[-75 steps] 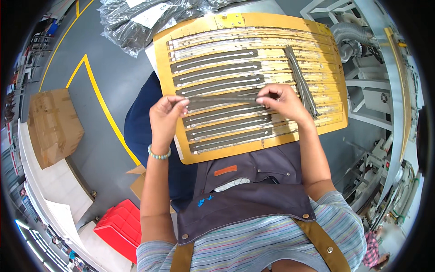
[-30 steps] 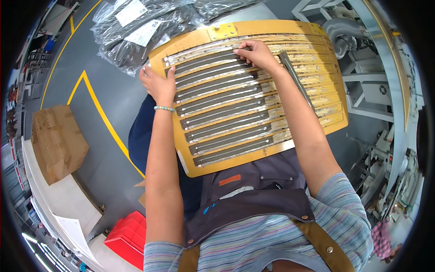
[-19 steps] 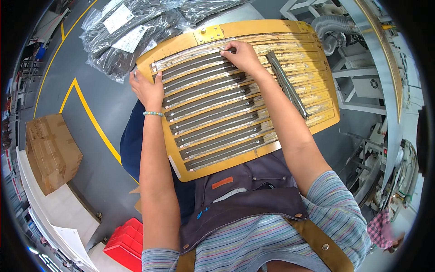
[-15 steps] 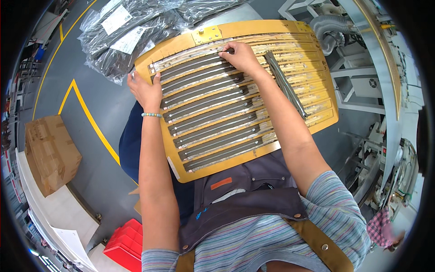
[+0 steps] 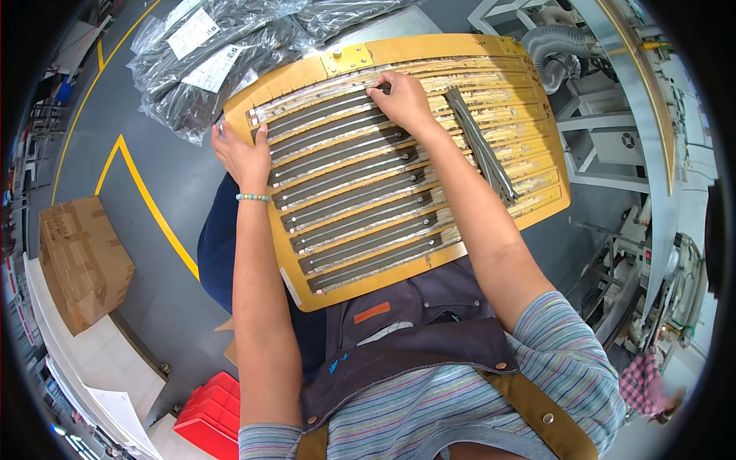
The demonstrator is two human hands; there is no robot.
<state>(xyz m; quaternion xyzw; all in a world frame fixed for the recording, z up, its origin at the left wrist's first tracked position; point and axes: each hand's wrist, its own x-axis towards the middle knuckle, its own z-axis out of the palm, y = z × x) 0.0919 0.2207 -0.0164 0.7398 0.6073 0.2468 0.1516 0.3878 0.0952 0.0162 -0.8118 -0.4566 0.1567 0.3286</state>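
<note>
A yellow board (image 5: 552, 195) with rows of slots lies before me, tilted in view. Dark grey zippers (image 5: 345, 142) with pale teeth lie side by side in the slots of its left part. My right hand (image 5: 399, 101) pinches the right end of the uppermost zipper between thumb and fingers. At the left edge of the board, my left hand (image 5: 244, 157) has its thumb at that zipper's left end and its fingers spread apart over the edge. A loose bundle of zippers (image 5: 481, 146) lies across the slots right of my right forearm.
Plastic-wrapped bundles (image 5: 230, 57) lie beyond the board at far left. A cardboard box (image 5: 84, 257) stands on a pale surface at left, with a red bin (image 5: 211, 418) nearer me. At right are a grey flexible hose (image 5: 556, 57) and white metal frames (image 5: 606, 149).
The board and both hands sit slightly further left in view. Both hands keep their places at the two ends of the uppermost zipper.
</note>
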